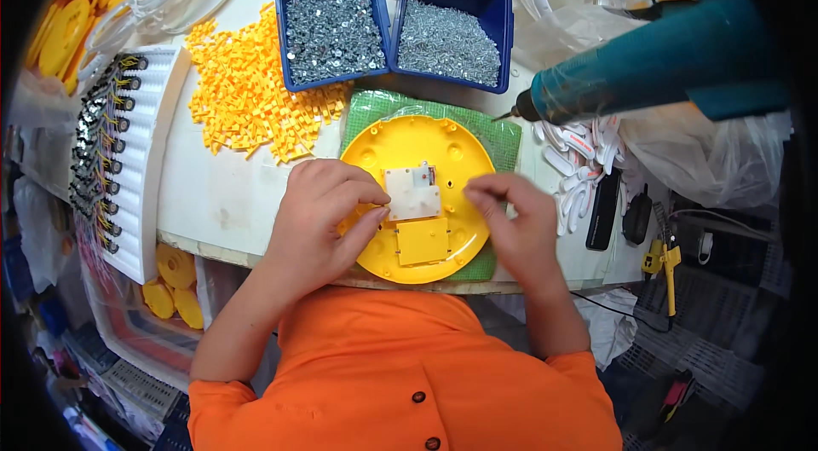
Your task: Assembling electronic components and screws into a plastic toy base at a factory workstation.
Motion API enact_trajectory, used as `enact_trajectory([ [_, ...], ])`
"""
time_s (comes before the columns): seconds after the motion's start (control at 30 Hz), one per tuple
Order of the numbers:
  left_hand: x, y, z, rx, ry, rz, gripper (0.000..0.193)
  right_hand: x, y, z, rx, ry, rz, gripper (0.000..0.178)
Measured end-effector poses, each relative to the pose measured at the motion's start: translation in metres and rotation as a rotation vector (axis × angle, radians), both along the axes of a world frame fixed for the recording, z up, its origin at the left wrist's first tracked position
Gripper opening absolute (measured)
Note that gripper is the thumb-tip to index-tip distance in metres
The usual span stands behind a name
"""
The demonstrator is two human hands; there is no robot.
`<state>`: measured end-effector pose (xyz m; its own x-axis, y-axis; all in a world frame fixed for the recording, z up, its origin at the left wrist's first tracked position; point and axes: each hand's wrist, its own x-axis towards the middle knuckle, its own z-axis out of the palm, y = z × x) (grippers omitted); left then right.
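A round yellow plastic shell (464, 234) lies open side up on a green mat (503, 144) right in front of me. Inside it sit a white gearbox-like block (412, 204) and, below that, a rectangular yellow cover (423, 242). My left hand (328, 208) reaches over the shell's left side, thumb and fingers pinched beside the white block. Over the right side, my right hand (520, 216) is also pinched, fingertips above the shell's inner face. Whatever is between the fingertips of either hand is too small to make out.
Two blue bins, one of washer-like metal parts (334, 33) and one of screws (447, 40), stand behind the shell. A teal electric screwdriver (648, 59) hangs at upper right, bit near the mat. Small yellow pieces (247, 93) and a white foam tray (141, 170) of wired parts lie left.
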<state>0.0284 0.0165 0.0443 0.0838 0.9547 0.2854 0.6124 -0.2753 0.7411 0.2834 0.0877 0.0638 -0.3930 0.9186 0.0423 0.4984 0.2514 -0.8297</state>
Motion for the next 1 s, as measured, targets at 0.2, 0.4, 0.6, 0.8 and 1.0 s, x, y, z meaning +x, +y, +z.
enact_trajectory([
  [0.2, 0.004, 0.0, 0.0, 0.004, 0.025, -0.02, 0.019, -0.012, -0.014, -0.011, 0.295, -0.075, 0.243, 0.012],
  [0.4, 0.005, -0.003, 0.0, 0.028, 0.046, -0.057, 0.02, -0.015, -0.014, -0.017, 0.407, -0.087, 0.228, 0.016],
  [0.6, 0.009, -0.005, 0.0, 0.039, 0.087, -0.038, 0.019, -0.011, -0.011, -0.013, 0.367, -0.086, 0.263, 0.018],
  [0.8, 0.008, -0.003, -0.001, 0.045, 0.089, -0.044, 0.02, -0.012, -0.005, -0.007, 0.33, -0.108, 0.307, 0.019],
  [1.0, 0.01, -0.002, -0.001, 0.044, 0.085, -0.045, 0.019, -0.001, 0.007, 0.012, 0.284, -0.087, 0.281, 0.019],
])
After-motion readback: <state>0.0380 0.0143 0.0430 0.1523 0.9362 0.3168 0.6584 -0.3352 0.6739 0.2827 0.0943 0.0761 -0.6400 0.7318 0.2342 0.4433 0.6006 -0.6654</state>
